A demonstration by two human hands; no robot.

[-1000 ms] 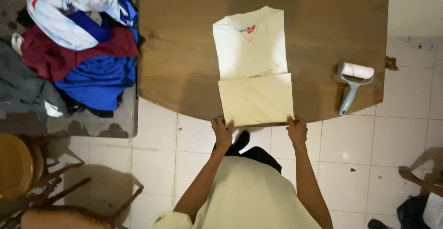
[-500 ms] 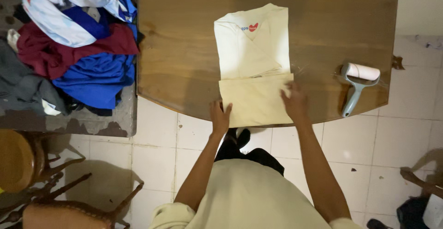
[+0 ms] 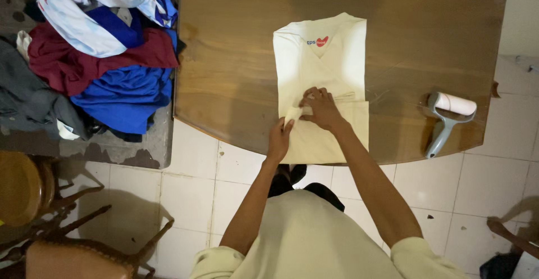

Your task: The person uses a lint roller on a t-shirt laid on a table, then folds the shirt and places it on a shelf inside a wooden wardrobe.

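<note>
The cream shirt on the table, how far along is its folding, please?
Done: cream shirt lies narrowed, its bottom part turned up. In hand: left hand and right hand grip the folded edge at the middle. Left: the final fold, then the clothes pile.

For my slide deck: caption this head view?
Both hands, left hand and right hand, grip a folded cream shirt on a wooden table.
</note>
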